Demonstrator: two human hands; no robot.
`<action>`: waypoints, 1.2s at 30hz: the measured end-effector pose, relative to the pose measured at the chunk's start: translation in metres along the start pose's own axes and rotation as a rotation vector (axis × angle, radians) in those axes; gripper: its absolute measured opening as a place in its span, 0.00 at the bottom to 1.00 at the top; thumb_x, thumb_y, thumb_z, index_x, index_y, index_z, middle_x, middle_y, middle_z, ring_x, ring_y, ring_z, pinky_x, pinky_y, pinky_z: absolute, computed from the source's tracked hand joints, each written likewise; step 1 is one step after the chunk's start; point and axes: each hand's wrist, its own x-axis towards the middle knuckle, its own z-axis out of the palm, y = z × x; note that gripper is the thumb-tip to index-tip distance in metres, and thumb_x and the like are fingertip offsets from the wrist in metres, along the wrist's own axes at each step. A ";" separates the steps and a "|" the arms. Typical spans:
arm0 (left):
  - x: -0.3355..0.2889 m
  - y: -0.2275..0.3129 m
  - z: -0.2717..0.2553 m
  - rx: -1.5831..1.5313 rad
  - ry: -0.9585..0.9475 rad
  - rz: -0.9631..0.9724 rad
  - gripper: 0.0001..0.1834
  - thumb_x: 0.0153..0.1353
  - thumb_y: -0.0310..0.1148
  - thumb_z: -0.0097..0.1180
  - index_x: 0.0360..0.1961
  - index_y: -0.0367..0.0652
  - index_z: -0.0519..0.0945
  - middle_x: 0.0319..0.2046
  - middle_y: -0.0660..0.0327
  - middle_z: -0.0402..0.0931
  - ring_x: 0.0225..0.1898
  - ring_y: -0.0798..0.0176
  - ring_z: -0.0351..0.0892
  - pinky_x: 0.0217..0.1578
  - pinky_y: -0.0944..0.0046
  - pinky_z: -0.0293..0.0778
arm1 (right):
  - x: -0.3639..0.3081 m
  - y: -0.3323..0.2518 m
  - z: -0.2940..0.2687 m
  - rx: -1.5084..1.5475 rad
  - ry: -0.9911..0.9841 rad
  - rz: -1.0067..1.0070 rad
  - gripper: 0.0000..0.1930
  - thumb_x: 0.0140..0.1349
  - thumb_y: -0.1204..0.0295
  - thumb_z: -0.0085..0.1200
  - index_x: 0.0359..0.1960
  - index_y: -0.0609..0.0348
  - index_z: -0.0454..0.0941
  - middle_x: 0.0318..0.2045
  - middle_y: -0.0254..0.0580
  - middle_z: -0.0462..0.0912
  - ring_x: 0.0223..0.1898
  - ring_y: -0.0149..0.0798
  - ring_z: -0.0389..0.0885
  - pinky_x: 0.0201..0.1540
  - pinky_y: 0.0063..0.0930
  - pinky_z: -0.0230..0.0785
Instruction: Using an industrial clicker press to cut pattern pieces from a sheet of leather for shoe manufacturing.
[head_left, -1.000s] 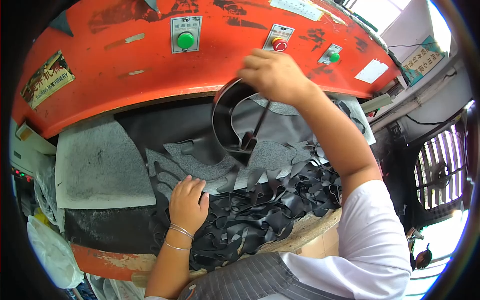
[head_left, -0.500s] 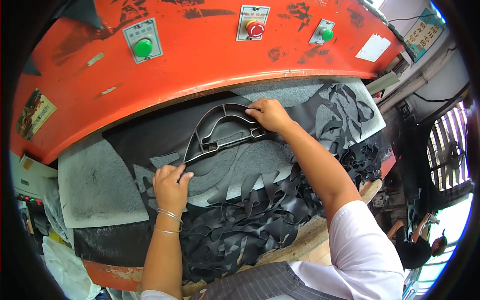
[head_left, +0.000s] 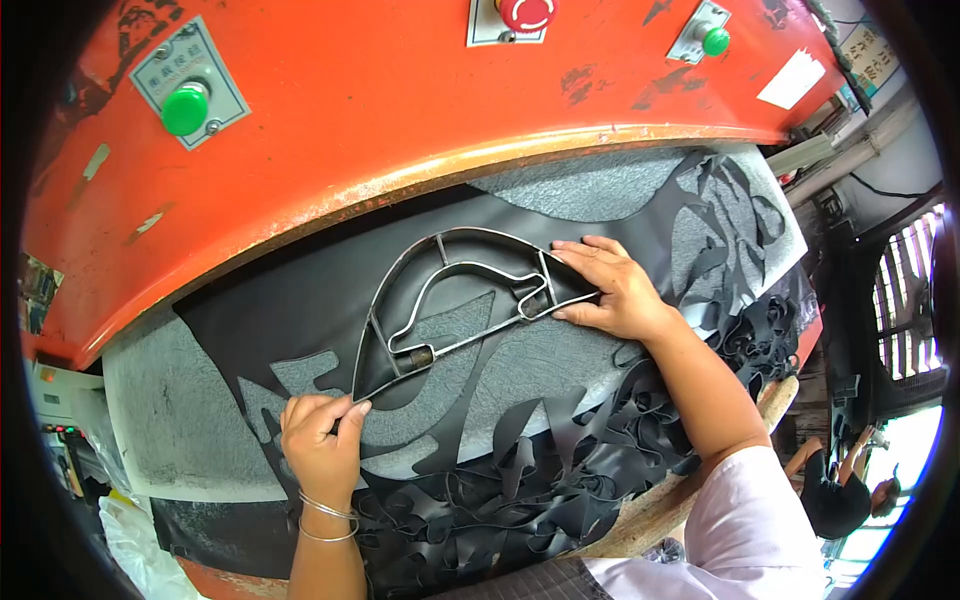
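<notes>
A curved metal cutting die (head_left: 472,337), arched on its far side and braced with short crossbars, lies on a black leather sheet (head_left: 310,300). Its left tip is pinched between the thumb and fingers of my left hand (head_left: 322,445). My right hand (head_left: 620,292) grips the die's right end, thumb on the near edge and fingers on the far edge. Cut-out gaps in the leather, beside and under the die, expose the grey, worn cutting board (head_left: 190,400).
An orange-red machine beam (head_left: 400,110) spans the far side, with a large green button (head_left: 185,110), a red button (head_left: 527,14) and a smaller green button (head_left: 716,41). Black leather offcuts (head_left: 500,510) heap along the near edge. Another person (head_left: 838,495) is at far right.
My right hand has shifted from the die's far right edge to around its right end. The left hand keeps its pinch at the left tip. The view has moved closer.
</notes>
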 end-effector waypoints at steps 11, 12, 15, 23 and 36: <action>0.000 0.009 0.005 0.037 0.007 -0.019 0.08 0.44 0.29 0.70 0.25 0.38 0.83 0.24 0.60 0.78 0.30 0.58 0.74 0.37 0.61 0.68 | -0.003 0.003 0.000 0.005 -0.014 0.045 0.34 0.50 0.57 0.65 0.58 0.60 0.72 0.57 0.52 0.75 0.60 0.48 0.72 0.67 0.43 0.56; -0.002 0.010 0.005 0.031 0.016 -0.015 0.08 0.44 0.29 0.70 0.25 0.38 0.83 0.24 0.60 0.78 0.30 0.58 0.74 0.37 0.61 0.68 | -0.006 0.001 -0.002 0.005 -0.008 0.043 0.34 0.50 0.57 0.65 0.59 0.60 0.72 0.57 0.52 0.75 0.60 0.48 0.72 0.67 0.43 0.56; -0.007 0.020 -0.003 -0.005 0.017 -0.035 0.08 0.46 0.29 0.69 0.25 0.38 0.83 0.26 0.59 0.78 0.33 0.56 0.75 0.40 0.59 0.68 | -0.013 -0.003 -0.004 0.000 -0.002 0.071 0.35 0.52 0.54 0.64 0.60 0.56 0.70 0.59 0.48 0.74 0.61 0.50 0.70 0.68 0.44 0.54; -0.027 0.044 -0.043 -0.207 0.023 -0.148 0.12 0.53 0.29 0.66 0.38 0.38 0.83 0.28 0.62 0.77 0.30 0.67 0.75 0.33 0.68 0.71 | -0.061 -0.055 -0.054 0.405 0.526 0.298 0.33 0.59 0.63 0.61 0.64 0.62 0.65 0.61 0.50 0.71 0.65 0.45 0.65 0.68 0.41 0.54; 0.030 0.191 -0.167 0.329 0.444 0.601 0.15 0.60 0.27 0.56 0.18 0.39 0.67 0.21 0.55 0.65 0.25 0.48 0.65 0.27 0.55 0.62 | 0.003 -0.097 -0.214 -0.169 1.170 0.376 0.38 0.69 0.49 0.42 0.72 0.60 0.46 0.73 0.59 0.36 0.74 0.58 0.32 0.72 0.51 0.31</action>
